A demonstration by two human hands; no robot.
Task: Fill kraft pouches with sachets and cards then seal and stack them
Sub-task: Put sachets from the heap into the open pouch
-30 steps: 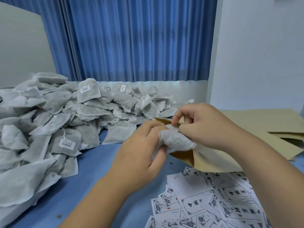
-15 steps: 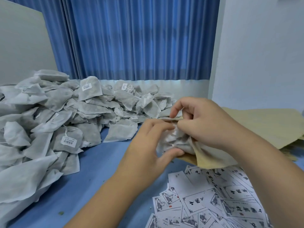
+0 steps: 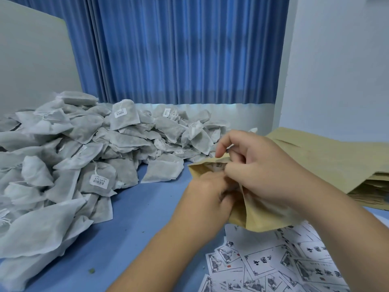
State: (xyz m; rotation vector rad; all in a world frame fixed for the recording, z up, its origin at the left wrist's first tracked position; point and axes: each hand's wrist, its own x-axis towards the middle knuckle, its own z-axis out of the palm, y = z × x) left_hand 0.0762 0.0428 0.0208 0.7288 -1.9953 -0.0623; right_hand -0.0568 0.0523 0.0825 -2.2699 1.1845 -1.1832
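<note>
A kraft pouch is held above the blue table, its mouth facing up and away from me. My right hand pinches the pouch's upper edge and keeps the mouth apart. My left hand has its curled fingers tucked into the mouth, around a white sachet that is almost wholly inside; only a labelled scrap of it shows. Its fingertips are hidden by the pouch. A large pile of grey-white sachets covers the left of the table. Printed cards lie scattered under the pouch at lower right.
A stack of flat kraft pouches lies at the right, against the white wall. Blue curtains hang behind the table. A strip of bare blue table runs between the sachet pile and my left forearm.
The sachet, held outside the pouch mouth a second ago, has been pushed down inside. My left hand followed it in, and the pouch now stands more upright.
</note>
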